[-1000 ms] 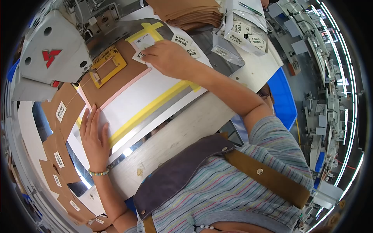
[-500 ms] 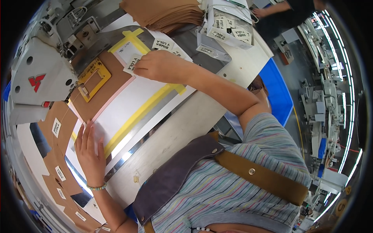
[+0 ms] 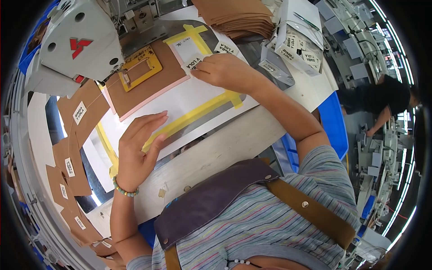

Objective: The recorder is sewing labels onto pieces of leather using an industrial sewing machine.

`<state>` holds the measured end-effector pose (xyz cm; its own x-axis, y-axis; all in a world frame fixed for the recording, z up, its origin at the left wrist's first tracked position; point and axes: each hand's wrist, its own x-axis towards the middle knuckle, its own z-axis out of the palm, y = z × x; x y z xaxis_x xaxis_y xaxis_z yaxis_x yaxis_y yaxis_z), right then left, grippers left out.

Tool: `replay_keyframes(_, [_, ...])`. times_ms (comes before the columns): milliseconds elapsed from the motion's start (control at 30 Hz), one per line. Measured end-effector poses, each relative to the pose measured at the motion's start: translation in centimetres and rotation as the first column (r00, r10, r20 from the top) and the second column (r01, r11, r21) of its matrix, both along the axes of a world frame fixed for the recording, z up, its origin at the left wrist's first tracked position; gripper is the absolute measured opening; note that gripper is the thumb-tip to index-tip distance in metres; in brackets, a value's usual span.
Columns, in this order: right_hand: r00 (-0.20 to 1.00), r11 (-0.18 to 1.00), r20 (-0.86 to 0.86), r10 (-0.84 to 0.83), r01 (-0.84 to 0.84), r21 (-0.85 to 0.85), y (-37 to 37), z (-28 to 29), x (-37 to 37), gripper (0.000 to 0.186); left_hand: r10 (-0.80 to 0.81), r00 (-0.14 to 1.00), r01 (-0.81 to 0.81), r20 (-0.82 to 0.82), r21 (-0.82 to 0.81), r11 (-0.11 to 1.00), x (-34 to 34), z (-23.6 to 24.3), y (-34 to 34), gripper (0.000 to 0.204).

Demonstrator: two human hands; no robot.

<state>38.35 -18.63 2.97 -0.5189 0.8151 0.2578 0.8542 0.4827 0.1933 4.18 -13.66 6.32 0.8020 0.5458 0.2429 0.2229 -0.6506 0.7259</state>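
Note:
My right hand (image 3: 219, 70) pinches a white printed label (image 3: 192, 61) between thumb and fingers at the right edge of a brown panel (image 3: 155, 92). Pink strips border this panel, which lies on a white sheet (image 3: 198, 93) framed with yellow tape. A yellow rectangular template (image 3: 157, 64) with a cut-out window rests on the panel, under the machine head. My left hand (image 3: 140, 146) hovers nearer to me, over the sheet's taped front edge, fingers extended and thumb apart, holding nothing. More loose labels (image 3: 226, 47) lie just beyond my right hand.
The white sewing machine head (image 3: 78, 42) juts in from the left. Brown pieces with labels (image 3: 78, 112) trail down the left side. A stack of brown panels (image 3: 234, 18) and a white box of labels (image 3: 303, 47) stand behind. At right are a blue bin (image 3: 335, 126) and another person (image 3: 382, 101).
My left hand has come off the panel's near corner and shifted toward the right, its fingers now raised. The right hand still pinches the label at the panel's edge. The view has turned.

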Motion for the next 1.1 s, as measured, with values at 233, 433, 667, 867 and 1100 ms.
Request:
replay_keyframes(233, [0.993,0.979,0.0,0.121,-0.119,0.164,1.5,0.3,0.2,0.019,-0.023,0.997,0.039,0.069,-0.232,0.972,0.9,-0.4,0.1,0.03])
replay_keyframes(433, [0.954,0.926,-0.128,0.27,-0.221,0.306,0.7,2.6,-2.4,0.02,0.161,0.976,-0.032,0.147,-0.635,0.772,1.5,-1.4,0.6,0.035])
replay_keyframes(667, [0.981,0.955,-0.19,0.031,0.027,0.294,1.6,-0.6,-1.7,0.019,0.105,0.988,0.002,0.111,-0.695,0.719,1.8,-1.9,0.8,0.037])
replay_keyframes(867, [0.992,0.988,-0.046,-0.121,0.125,0.086,2.6,-1.4,-2.1,0.027,0.086,0.989,0.029,0.122,-0.72,0.694,2.0,-2.3,0.7,0.036])
replay_keyframes(1100, [0.835,0.986,-0.528,0.158,-0.104,0.131,1.0,2.1,-5.4,0.025,0.293,0.93,0.113,0.221,-0.932,0.344,2.7,-1.8,1.1,0.042])
